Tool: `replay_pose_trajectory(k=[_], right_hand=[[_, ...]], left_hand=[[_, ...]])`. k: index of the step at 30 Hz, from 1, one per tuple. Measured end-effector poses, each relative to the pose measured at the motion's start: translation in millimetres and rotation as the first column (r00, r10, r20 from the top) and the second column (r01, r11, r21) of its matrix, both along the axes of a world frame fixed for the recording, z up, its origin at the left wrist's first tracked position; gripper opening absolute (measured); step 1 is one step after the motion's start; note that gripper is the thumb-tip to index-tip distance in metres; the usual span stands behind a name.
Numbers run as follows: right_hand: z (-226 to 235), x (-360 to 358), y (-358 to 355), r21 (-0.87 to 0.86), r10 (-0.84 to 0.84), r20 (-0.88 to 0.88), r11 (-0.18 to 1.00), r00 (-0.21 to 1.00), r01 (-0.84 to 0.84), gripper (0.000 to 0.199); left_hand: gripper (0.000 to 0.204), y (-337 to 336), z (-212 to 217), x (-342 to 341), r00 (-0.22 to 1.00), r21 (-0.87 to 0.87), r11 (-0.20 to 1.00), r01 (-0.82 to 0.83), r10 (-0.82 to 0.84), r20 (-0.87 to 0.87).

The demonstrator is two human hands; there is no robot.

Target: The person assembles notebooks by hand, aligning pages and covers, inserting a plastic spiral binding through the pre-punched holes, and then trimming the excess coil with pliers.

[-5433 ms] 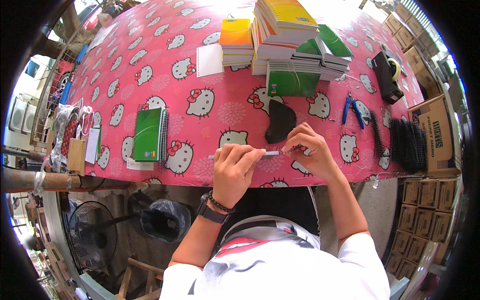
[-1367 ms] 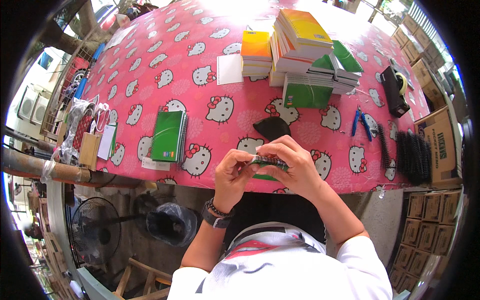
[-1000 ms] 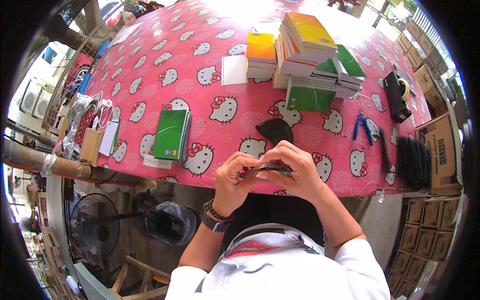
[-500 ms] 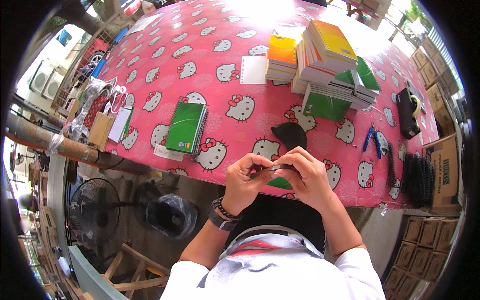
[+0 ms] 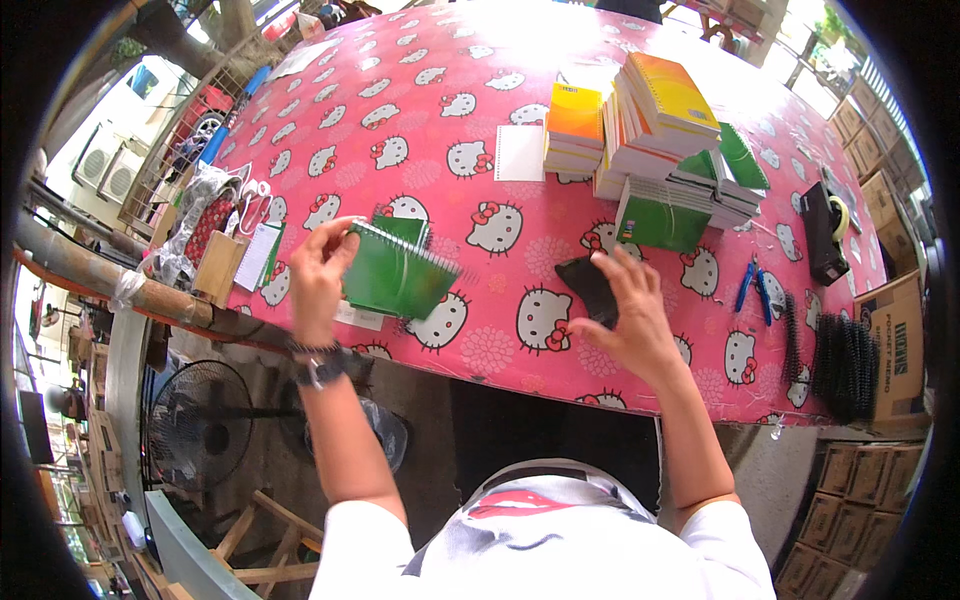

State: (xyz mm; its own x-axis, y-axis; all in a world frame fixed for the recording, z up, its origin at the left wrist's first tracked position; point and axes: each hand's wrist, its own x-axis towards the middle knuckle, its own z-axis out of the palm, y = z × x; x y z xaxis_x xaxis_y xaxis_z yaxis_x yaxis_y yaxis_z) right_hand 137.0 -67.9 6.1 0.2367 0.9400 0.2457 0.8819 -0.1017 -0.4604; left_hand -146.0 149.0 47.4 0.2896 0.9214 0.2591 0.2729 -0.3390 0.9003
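My left hand (image 5: 325, 262) is closed on the spiral edge of a green notebook (image 5: 400, 272), slightly blurred. This notebook is over another green spiral notebook (image 5: 411, 228) on the pink table's left part. A white slip (image 5: 360, 317) shows beneath them. My right hand (image 5: 632, 312) has its fingers spread and holds nothing visible. It is at a dark, curved, flat-looking object (image 5: 590, 288); whether the fingers touch it I cannot tell. Blue-handled pliers (image 5: 752, 291) lie farther right.
Stacks of yellow-orange notebooks (image 5: 668, 95) and green notebooks (image 5: 662, 215) stand at the back right, beside a white spiral pad (image 5: 520, 153). At the right edge are a black tape dispenser (image 5: 824, 235), black spiral coils (image 5: 842, 370) and a carton (image 5: 898, 350). A wooden block (image 5: 217, 270) lies left.
My hands have parted. The left has swung left with the green notebook to the one lying there, and the right has opened and moved up to the dark curved object.
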Motion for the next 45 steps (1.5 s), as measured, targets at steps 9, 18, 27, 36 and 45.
replay_pose_trajectory(k=[9, 18, 27, 36, 45], right_hand=[[-51.2, -27.4, 68.1, 0.197, -0.031, -0.079, 0.979, 0.996, 0.046, 0.096], [-56.4, -7.6, 42.4, 0.029, 0.104, -0.077, 0.994, 0.992, -0.102, 0.077], [-22.7, 90.4, 59.3, 0.461, -0.384, 0.250, 0.854, 0.889, 0.239, 0.033], [-6.8, 126.7, 45.0, 0.540, -0.313, 0.218, 0.828, 0.925, 0.153, 0.018], [18.1, 10.6, -20.6, 0.241, 0.195, 0.048, 0.949, 0.980, -0.201, 0.016]], left_hand=[[0.043, 52.2, 2.3, 68.0, 0.531, 0.388, 0.826, 0.410, 0.130, -0.838], [0.105, -4.7, -52.2, 48.6, 0.447, 0.222, 0.972, 0.080, 0.164, -0.880], [0.100, 6.9, -60.8, 39.5, 0.495, 0.235, 0.971, 0.046, 0.182, -0.849], [0.085, -64.6, -24.3, 82.9, 0.955, 0.531, 0.847, 0.027, 0.134, -0.263], [0.018, -145.4, -55.1, 122.0, 0.897, 0.045, 0.898, 0.439, -0.440, 0.039]])
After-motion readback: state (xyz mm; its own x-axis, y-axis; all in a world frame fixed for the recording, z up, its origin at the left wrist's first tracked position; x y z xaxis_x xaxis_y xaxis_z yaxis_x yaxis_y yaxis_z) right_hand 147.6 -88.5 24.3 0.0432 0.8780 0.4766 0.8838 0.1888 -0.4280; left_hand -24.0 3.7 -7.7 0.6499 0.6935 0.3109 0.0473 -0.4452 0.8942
